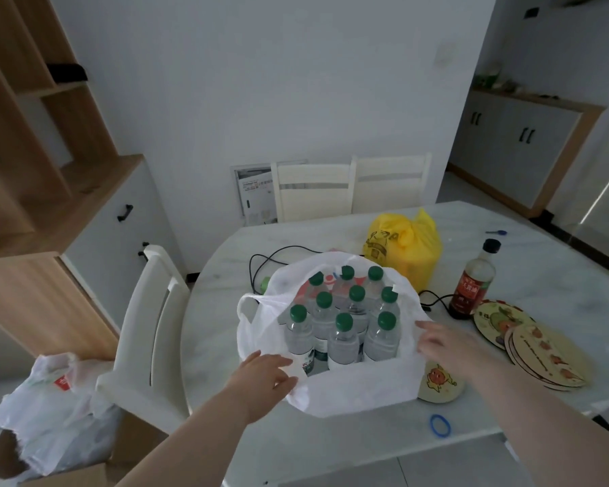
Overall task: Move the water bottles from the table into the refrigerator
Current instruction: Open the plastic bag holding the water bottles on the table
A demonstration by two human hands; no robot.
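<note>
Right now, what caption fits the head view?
The left hand and right hand flank the white bag of green-capped water bottles on the table.

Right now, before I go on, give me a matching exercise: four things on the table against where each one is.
Things:
1 water bottles
2 sauce bottle
3 blue rubber band
4 yellow bag

Places:
A near the front edge of the table
B behind the white bag
C inside the white bag
D upright beside the round mats

Pairs: 1-C, 2-D, 3-A, 4-B
</note>
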